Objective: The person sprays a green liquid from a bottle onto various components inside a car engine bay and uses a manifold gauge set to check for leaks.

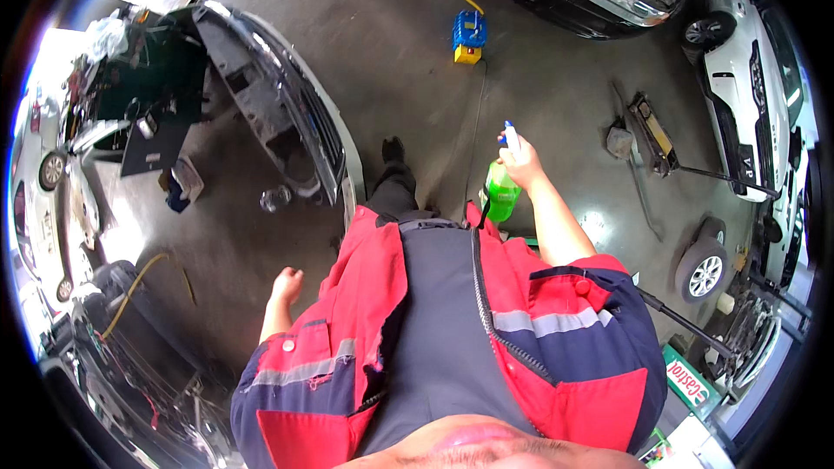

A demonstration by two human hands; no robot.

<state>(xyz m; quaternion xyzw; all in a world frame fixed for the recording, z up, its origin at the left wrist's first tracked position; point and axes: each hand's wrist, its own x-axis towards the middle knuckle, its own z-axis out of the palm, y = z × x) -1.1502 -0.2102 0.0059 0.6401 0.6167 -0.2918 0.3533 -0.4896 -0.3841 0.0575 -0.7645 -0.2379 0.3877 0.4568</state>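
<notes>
Garage floor [539, 95]; bottle [501, 191] half-hidden.

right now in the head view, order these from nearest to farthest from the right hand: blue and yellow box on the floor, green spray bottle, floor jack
1. green spray bottle, held in the right hand
2. floor jack, on the floor to the hand's right
3. blue and yellow box, farther ahead on the floor, at the end of a yellow hose
</notes>
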